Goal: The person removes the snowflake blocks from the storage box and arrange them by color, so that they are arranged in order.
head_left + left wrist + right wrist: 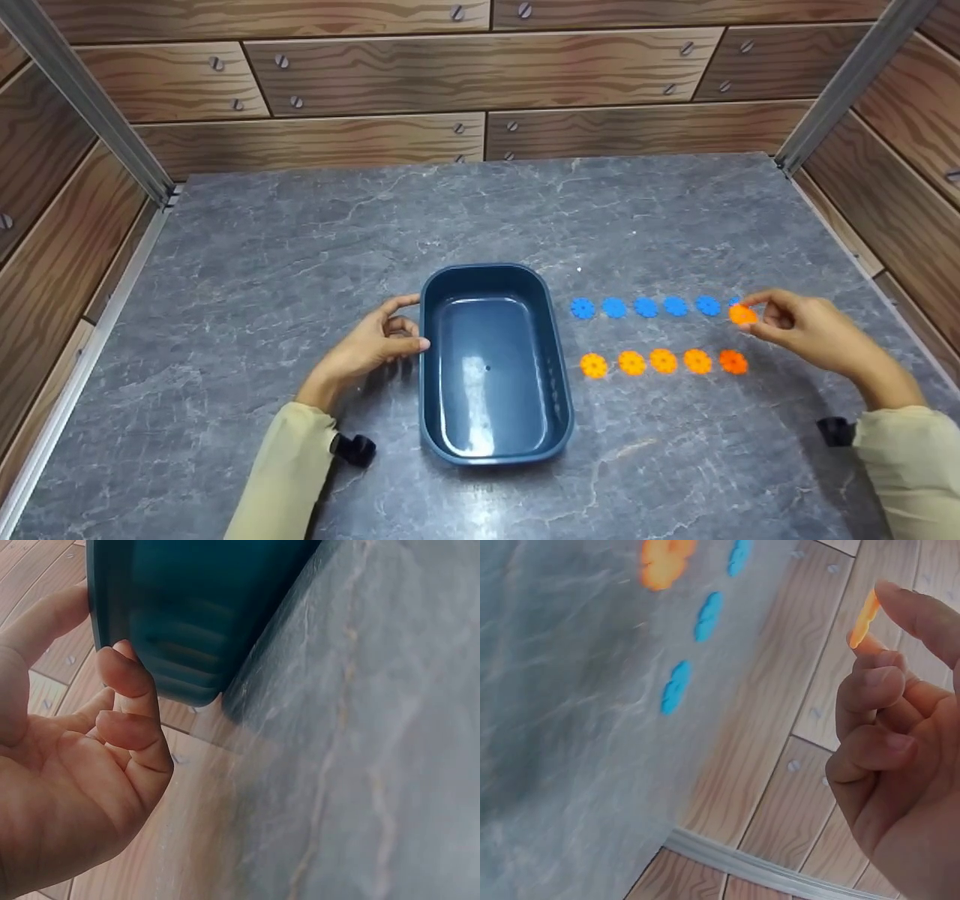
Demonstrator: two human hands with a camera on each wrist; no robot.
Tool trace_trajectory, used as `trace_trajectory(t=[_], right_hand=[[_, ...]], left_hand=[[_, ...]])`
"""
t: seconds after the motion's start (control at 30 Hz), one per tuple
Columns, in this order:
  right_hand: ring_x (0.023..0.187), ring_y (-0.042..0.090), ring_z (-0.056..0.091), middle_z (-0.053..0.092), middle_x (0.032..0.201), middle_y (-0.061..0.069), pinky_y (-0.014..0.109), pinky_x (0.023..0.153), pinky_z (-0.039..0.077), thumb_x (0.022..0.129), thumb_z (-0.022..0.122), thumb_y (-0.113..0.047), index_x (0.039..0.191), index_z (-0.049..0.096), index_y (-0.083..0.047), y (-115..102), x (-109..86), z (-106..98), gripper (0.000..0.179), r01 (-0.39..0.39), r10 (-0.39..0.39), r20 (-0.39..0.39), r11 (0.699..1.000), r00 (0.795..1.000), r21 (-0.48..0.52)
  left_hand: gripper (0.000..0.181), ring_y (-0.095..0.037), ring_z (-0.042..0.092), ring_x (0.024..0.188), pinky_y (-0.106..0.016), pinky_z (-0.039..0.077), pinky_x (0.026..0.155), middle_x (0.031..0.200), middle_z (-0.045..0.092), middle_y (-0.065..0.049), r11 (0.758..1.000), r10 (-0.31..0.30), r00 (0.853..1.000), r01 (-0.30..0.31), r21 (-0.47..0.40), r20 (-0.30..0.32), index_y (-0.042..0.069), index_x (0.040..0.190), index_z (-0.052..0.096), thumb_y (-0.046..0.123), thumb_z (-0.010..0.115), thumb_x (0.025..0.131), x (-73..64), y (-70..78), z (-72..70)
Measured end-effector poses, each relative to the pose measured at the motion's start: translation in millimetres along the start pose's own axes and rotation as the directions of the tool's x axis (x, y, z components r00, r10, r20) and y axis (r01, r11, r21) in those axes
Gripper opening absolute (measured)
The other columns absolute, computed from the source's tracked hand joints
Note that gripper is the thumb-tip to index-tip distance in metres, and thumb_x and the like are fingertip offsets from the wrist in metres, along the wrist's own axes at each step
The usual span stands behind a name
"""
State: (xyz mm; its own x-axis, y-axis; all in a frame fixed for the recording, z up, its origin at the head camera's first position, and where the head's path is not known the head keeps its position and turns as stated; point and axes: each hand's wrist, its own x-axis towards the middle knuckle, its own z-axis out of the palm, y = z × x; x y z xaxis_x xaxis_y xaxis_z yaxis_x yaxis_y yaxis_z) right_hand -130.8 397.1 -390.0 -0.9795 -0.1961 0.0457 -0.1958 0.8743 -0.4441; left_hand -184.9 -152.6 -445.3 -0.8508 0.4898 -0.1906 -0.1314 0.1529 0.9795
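Observation:
A deep blue-grey rectangular plastic basin (487,456) with rounded corners stands on the table. My left hand (375,341) holds its left rim, thumb tip on the edge and the curled fingers (124,675) close against the outer wall. Between thumb and index finger, my right hand (806,326) pinches an orange flower-shaped disc (866,619), seen edge-on in the right wrist view. That hand is over the right end of a row of blue flower-shaped discs (646,307); the last blue one is mostly hidden behind the orange disc. Several orange flower-shaped discs (663,361) form a nearer row.
The grey marbled table (300,247) carries both disc rows right of the basin. Wood-patterned panels (480,71) enclose the back and sides, with metal posts (97,105) at the corners. Black wrist straps (354,450) sit at both sleeve cuffs.

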Motion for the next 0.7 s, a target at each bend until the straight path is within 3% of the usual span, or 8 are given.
trace_trajectory(t=[0.23, 0.7], right_hand=[[0.053, 0.002, 0.038, 0.052, 0.073, 0.001, 0.024, 0.047, 0.033, 0.092, 0.065, -0.025, 0.114, 0.061, 0.001, 22.4, -7.7, 5.3, 0.034, -0.083, 0.084, 0.07, 0.996, 0.994, -0.022], [0.056, 0.003, 0.04, 0.053, 0.071, 0.001, 0.024, 0.05, 0.034, 0.092, 0.066, -0.026, 0.113, 0.061, 0.002, 51.3, -20.4, 10.7, 0.035, -0.14, 0.146, 0.165, 0.989, 0.975, -0.048]], left_hand=[[0.076, -0.004, 0.048, 0.063, -0.019, 0.036, 0.054, 0.085, 0.056, 0.004, 1.0, -0.006, 1.0, 0.006, 0.001, 0.004, 0.002, 0.147, 0.027, 0.008, 0.07, 0.085, 0.5, 1.4, 0.1], [0.075, -0.006, 0.049, 0.064, -0.02, 0.036, 0.054, 0.085, 0.056, 0.003, 1.0, -0.011, 1.0, 0.011, -0.011, -0.011, 0.005, 0.147, 0.029, 0.009, 0.071, 0.084, -1.0, 1.2, 1.3]])
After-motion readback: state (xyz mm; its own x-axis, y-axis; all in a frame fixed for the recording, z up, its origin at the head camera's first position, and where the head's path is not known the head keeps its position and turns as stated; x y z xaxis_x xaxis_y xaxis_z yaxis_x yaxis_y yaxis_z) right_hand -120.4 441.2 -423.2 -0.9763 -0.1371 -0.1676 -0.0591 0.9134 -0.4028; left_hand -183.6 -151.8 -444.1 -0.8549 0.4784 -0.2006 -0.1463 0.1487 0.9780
